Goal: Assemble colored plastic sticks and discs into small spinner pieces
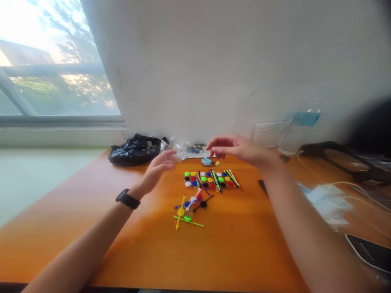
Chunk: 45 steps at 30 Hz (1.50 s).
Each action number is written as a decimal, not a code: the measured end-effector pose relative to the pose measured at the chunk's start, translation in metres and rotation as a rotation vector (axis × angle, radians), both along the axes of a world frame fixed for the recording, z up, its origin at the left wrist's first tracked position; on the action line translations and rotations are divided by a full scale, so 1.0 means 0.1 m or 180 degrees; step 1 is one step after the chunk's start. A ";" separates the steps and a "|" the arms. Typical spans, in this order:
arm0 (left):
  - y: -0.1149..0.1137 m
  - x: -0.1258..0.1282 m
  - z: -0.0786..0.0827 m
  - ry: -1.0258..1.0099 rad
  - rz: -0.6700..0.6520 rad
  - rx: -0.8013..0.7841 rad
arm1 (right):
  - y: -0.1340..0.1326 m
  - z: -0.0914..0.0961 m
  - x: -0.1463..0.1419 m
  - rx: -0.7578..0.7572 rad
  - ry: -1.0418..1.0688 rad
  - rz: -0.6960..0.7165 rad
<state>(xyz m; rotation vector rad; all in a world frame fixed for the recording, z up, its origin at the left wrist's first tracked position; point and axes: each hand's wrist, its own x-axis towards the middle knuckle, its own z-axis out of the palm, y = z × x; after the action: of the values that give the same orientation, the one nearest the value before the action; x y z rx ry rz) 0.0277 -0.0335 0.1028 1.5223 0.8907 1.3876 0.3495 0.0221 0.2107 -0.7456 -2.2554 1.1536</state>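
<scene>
My left hand (159, 167), slightly blurred, hovers over the table left of the coloured pieces, fingers loosely extended and nothing visible in them. Crumpled clear plastic (179, 149) shows just behind its fingertips. To the right, my right hand (233, 148) hangs in the air with fingers bent and apart, also without anything visible in it. Below and between the hands lie rows of small round plastic discs (203, 179) in several colours, with bundles of thin plastic arrows (216, 181) across them. Nearer me is a loose group of arrow spinners, including a yellow spinner (181, 212) and a black spinner (203, 204).
A black plastic bag (134, 151) stands at the back left. A small round tin-like item (207, 162) lies behind the discs. At the right are white chargers with cables (330, 199), a phone (371, 252) and a clear container (290, 138). The wall closes the back.
</scene>
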 end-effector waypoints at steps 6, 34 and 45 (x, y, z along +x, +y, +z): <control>-0.19 -0.17 -0.45 -0.1581 -0.0589 -0.1285 | 0.13 -0.33 -0.28 -0.0013 -0.2130 0.1058; -0.29 0.00 -0.35 -0.0139 -0.0458 -0.0629 | 0.15 -0.36 -0.28 -0.0250 -0.2538 0.1057; -0.47 0.10 -0.23 0.1059 -0.0331 0.0021 | -0.14 0.13 0.09 0.0120 -0.0697 0.0210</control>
<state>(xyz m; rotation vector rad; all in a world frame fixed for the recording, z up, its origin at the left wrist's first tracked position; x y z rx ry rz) 0.0381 -0.0809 0.0797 1.8107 0.9902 1.0809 0.3586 0.0081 0.2235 -0.8234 -2.4921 1.1023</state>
